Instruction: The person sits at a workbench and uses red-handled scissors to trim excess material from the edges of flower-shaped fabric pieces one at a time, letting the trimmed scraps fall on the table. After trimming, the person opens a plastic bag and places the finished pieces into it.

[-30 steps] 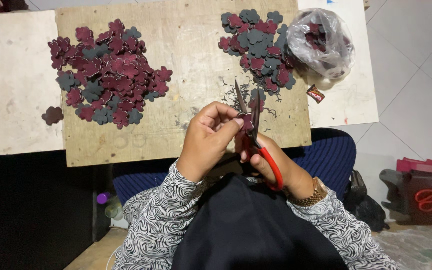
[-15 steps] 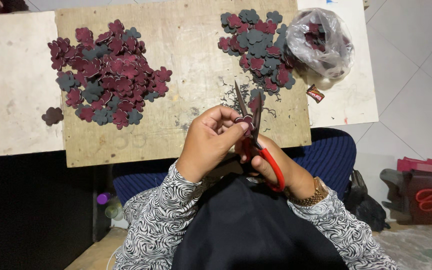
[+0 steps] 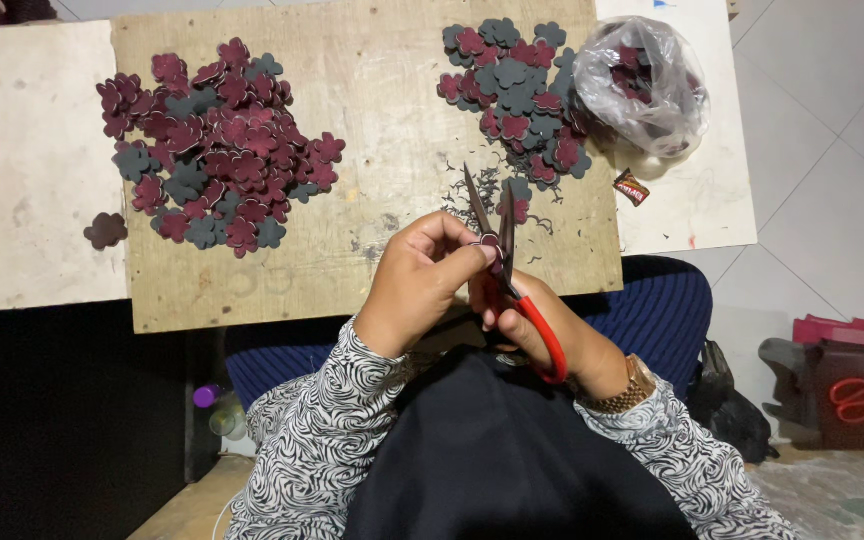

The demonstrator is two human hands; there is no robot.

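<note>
Over the near edge of the plywood board (image 3: 372,250), the left hand (image 3: 417,285) pinches a small flower-shaped piece (image 3: 491,243) between thumb and fingertips. The right hand (image 3: 542,330) is closed around the red handles of the scissors (image 3: 502,240), whose blades stand parted around that piece. On the board's far left lies a heap of maroon and grey flower cutouts (image 3: 214,145); a smaller pile (image 3: 517,90) sits at its far right, touching a clear plastic bag (image 3: 642,85).
</note>
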